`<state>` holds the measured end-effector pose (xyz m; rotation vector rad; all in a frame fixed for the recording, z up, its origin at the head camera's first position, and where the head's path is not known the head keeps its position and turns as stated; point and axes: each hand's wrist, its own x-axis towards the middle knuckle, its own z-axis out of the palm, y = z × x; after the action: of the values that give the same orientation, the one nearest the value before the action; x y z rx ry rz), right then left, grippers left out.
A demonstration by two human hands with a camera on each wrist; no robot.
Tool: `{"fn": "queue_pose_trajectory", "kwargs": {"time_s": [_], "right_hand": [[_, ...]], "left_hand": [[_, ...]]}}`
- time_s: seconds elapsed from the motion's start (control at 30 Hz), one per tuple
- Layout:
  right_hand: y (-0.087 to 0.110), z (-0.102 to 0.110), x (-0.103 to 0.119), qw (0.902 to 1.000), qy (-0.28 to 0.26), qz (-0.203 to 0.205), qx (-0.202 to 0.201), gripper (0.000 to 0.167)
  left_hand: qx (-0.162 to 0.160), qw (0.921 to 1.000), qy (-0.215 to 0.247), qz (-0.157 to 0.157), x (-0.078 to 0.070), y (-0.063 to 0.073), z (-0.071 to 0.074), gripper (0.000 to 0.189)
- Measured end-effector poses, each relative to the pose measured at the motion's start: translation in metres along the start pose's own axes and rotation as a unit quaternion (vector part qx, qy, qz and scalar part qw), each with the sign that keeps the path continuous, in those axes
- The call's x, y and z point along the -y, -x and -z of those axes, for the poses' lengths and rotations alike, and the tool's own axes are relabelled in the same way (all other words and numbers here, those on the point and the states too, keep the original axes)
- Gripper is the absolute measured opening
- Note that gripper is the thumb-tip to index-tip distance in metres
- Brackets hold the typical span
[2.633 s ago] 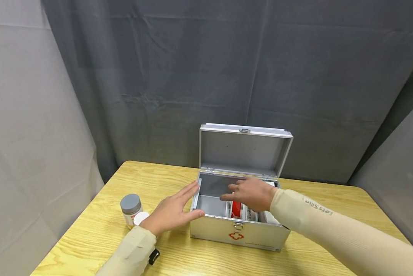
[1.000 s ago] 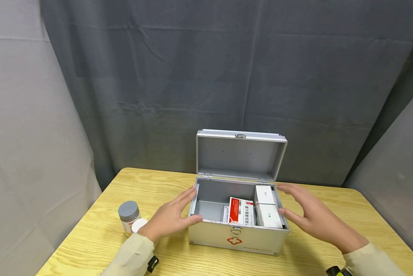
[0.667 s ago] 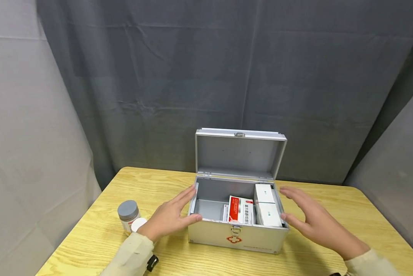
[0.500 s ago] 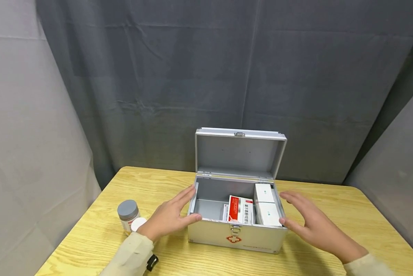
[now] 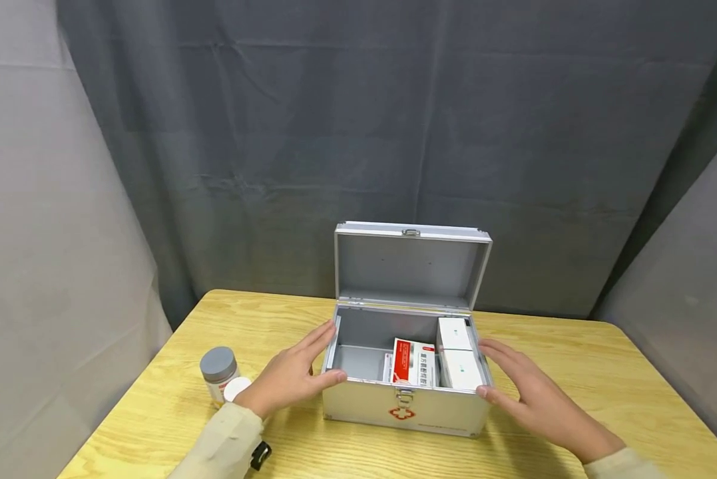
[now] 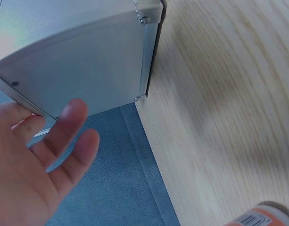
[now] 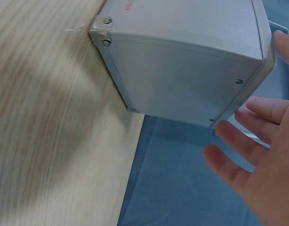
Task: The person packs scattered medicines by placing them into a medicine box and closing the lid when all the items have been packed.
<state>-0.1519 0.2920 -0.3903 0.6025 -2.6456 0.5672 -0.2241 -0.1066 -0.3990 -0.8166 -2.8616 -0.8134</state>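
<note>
A silver metal first-aid box (image 5: pixel 367 404) with a red cross emblem stands on the table, its lid (image 5: pixel 412 266) raised. Inside, a red-and-white medicine box (image 5: pixel 419 362) leans in the middle, and two white boxes (image 5: pixel 461 367) fill the right end. My left hand (image 5: pixel 291 378) rests its fingertips and thumb at the left rim, fingers straight. At the right rim, my right hand (image 5: pixel 534 398) has its thumb and fingers spread along the edge. Both wrist views show the left hand (image 6: pixel 38 160) and right hand (image 7: pixel 262 146) with relaxed fingers against the metal sides.
Left of the box stand a grey-capped bottle (image 5: pixel 218 372) and a white-capped bottle (image 5: pixel 236 388), the latter partly hidden by my left wrist. The wooden table (image 5: pixel 154 406) has a grey curtain (image 5: pixel 274 133) behind it.
My right hand was inside the box over the medicine boxes; it has withdrawn to the right side and come in against the right rim. The left hand has stayed at the left rim.
</note>
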Motion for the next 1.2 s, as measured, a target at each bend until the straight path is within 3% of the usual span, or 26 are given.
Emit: {"fn": "queue_pose_trajectory", "kwargs": {"time_s": [0.17,0.4,0.57,0.9,1.2], "right_hand": [[0.001,-0.005,0.001,0.9999,-0.007,-0.011,0.011,0.066],[0.005,-0.012,0.003,0.9993,0.031,-0.001,-0.022,0.062],[0.001,-0.014,0.005,0.9991,0.031,0.002,-0.027,0.061],[0.002,-0.017,0.006,0.9990,0.031,0.005,-0.032,0.060],[0.005,-0.017,0.003,0.9985,0.026,0.008,-0.048,0.058]], "left_hand": [[-0.001,1.0000,0.005,0.002,0.000,0.002,0.000,0.085],[-0.005,1.0000,0.002,0.007,0.000,0.004,-0.001,0.085],[-0.027,0.9993,-0.019,0.017,-0.003,0.007,0.002,0.083],[-0.057,0.9968,-0.056,0.002,-0.012,0.016,0.012,0.077],[-0.131,0.9806,-0.142,-0.035,-0.020,0.018,0.024,0.054]]}}
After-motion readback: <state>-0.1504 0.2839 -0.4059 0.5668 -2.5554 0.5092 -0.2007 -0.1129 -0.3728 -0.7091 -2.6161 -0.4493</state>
